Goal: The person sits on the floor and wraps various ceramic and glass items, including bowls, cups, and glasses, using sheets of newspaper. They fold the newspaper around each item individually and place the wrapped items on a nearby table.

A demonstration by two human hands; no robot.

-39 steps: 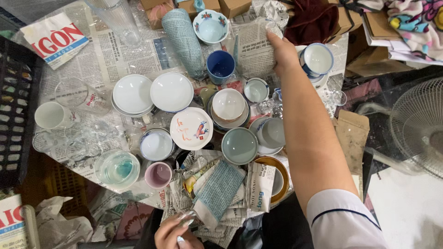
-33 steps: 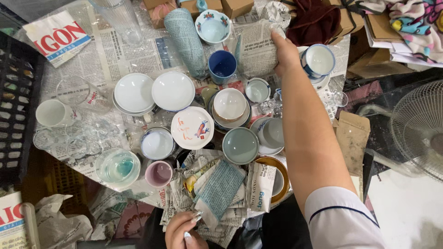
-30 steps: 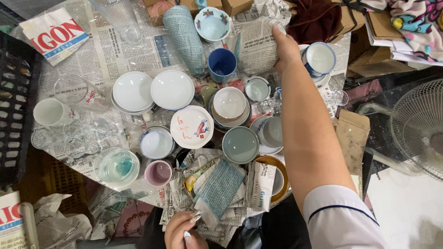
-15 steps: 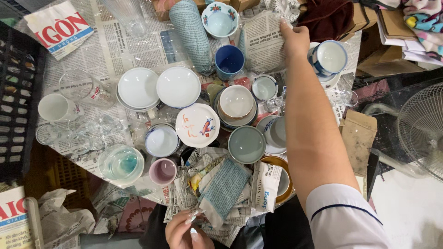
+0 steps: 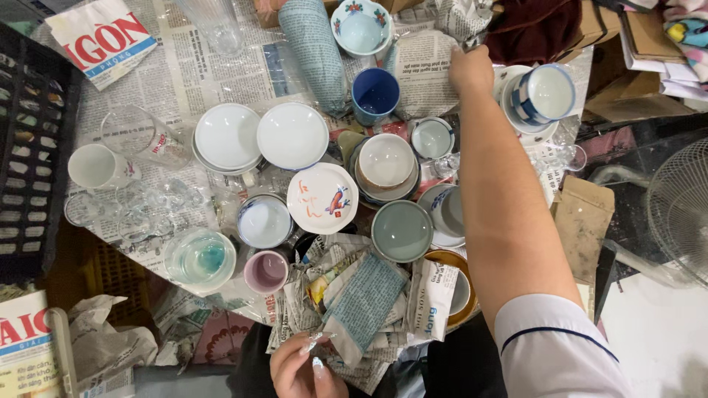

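My right hand (image 5: pixel 472 70) reaches across the table to its far side and grips the edge of a newspaper-wrapped item (image 5: pixel 424 70). That item lies between a dark blue cup (image 5: pixel 375 94) and a blue-striped cup (image 5: pixel 544 94) standing on a saucer. My left hand (image 5: pixel 301 366) is low at the near edge, fingers pinched on a crumpled newspaper bundle (image 5: pixel 361 302). A grey-green bowl (image 5: pixel 402 231) and a painted white plate (image 5: pixel 322 197) sit between the two hands.
Crowded on newspaper are two white bowls (image 5: pixel 258 136), a white mug (image 5: pixel 96 166), clear glasses (image 5: pixel 147 136), a pink cup (image 5: pixel 266 271) and a teal-tinted glass bowl (image 5: pixel 200 258). A black crate (image 5: pixel 29 147) stands at the left. A fan (image 5: pixel 682 214) and cardboard boxes (image 5: pixel 641 66) are at the right.
My right hand stays on the wrapped item at the far side. My left hand has come up slightly onto the newspaper bundle. The view has shifted a little.
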